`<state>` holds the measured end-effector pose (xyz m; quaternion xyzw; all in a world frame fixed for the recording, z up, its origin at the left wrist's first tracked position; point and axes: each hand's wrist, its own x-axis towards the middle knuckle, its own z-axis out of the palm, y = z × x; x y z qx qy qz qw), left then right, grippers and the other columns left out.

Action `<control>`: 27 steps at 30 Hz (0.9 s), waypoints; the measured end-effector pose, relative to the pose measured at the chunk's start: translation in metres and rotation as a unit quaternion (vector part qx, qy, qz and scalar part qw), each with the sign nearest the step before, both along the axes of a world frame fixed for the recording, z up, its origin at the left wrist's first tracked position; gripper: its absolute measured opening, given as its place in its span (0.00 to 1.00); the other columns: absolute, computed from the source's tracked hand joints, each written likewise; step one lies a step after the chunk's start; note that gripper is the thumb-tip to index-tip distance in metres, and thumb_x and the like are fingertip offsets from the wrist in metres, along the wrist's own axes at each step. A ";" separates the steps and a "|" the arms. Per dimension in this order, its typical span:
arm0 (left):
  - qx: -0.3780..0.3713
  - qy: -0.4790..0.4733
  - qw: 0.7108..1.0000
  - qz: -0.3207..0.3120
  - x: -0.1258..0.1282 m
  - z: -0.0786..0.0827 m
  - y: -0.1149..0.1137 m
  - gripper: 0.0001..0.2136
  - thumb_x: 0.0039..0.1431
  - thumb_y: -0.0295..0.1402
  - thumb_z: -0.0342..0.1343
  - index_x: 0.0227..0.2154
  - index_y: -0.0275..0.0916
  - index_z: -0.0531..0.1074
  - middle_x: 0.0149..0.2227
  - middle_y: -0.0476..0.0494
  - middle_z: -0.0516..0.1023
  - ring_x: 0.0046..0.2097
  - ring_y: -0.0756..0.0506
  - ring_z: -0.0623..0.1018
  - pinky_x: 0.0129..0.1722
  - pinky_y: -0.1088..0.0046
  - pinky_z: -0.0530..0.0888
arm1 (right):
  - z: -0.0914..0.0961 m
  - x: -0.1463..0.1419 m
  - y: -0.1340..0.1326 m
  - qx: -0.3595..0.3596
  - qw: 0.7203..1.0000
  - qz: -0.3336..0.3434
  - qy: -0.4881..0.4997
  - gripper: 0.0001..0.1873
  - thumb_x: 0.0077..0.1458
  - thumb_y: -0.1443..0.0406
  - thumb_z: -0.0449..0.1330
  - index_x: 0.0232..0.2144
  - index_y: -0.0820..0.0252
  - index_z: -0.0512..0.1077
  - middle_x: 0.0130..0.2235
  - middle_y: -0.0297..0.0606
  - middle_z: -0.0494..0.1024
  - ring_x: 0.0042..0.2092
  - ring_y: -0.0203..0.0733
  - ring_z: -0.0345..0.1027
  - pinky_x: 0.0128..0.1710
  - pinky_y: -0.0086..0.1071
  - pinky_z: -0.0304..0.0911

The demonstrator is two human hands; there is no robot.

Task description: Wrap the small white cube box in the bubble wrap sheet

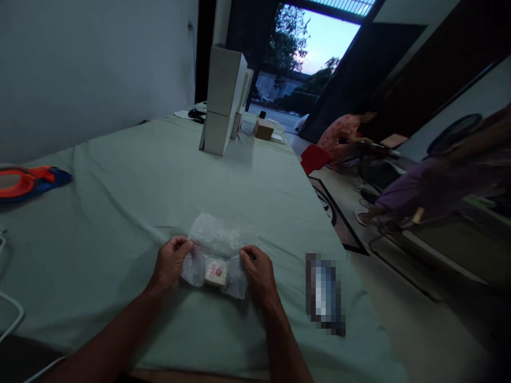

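A clear sheet of bubble wrap (217, 231) lies on the green tablecloth in front of me. On its near part rests a small pale box (216, 272) with a red print on top. My left hand (170, 263) pinches the wrap's left edge between thumb and fingers. On the opposite side, my right hand (257, 271) grips the right edge in the same way. Neither hand touches the box, which sits between them. The wrap's far part spreads out beyond the box.
Tall white boxes (221, 101) stand farther along the table, with a brown carton (263, 129) behind. An orange and blue item (35, 181) lies at left, above a white cable (16, 314). A blurred-out object (325, 295) is at right. Two people are beyond the table's right edge.
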<state>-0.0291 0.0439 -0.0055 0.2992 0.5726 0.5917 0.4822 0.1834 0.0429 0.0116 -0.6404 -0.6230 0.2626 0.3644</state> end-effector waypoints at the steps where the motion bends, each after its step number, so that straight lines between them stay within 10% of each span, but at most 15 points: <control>1: 0.007 0.010 1.000 0.003 0.000 0.000 0.000 0.18 0.39 0.44 0.63 0.30 0.37 0.69 0.27 0.49 0.74 0.28 0.49 0.72 0.27 0.75 0.68 | -0.001 0.000 0.000 -0.001 1.000 0.002 -0.005 0.13 0.53 0.58 0.53 0.29 0.59 0.75 0.31 0.37 0.78 0.34 0.41 0.69 0.36 0.31 0.60; 6: 0.082 0.183 0.980 0.017 0.002 0.015 -0.014 0.16 0.49 0.38 0.58 0.42 0.40 0.70 0.47 0.41 0.74 0.44 0.42 0.75 0.38 0.69 0.73 | -0.003 0.002 -0.001 0.006 1.000 0.002 -0.027 0.13 0.53 0.60 0.54 0.32 0.59 0.76 0.36 0.39 0.78 0.38 0.42 0.70 0.40 0.33 0.60; 11: 0.272 0.478 0.827 -0.116 0.005 0.036 -0.033 0.16 0.55 0.25 0.48 0.46 0.40 0.70 0.49 0.40 0.75 0.56 0.40 0.70 0.57 0.56 0.66 | -0.002 0.004 -0.002 0.008 0.999 0.002 -0.041 0.12 0.54 0.62 0.54 0.35 0.59 0.75 0.37 0.39 0.78 0.40 0.43 0.70 0.41 0.34 0.61; 16: 0.248 0.570 0.739 -0.259 0.006 0.031 -0.032 0.36 0.44 0.18 0.45 0.61 0.35 0.56 0.61 0.37 0.66 0.65 0.39 0.60 0.63 0.54 0.59 | -0.003 0.005 0.000 0.013 0.999 0.005 -0.046 0.11 0.54 0.63 0.53 0.34 0.59 0.75 0.37 0.40 0.78 0.39 0.43 0.70 0.41 0.35 0.61; 27: 0.209 0.633 0.684 -0.297 0.001 0.041 -0.030 0.28 0.44 0.21 0.50 0.52 0.35 0.68 0.42 0.39 0.74 0.50 0.40 0.72 0.65 0.53 0.54 | -0.006 0.006 -0.001 0.023 0.998 0.005 -0.051 0.12 0.55 0.63 0.53 0.35 0.60 0.75 0.37 0.40 0.78 0.39 0.43 0.70 0.41 0.34 0.61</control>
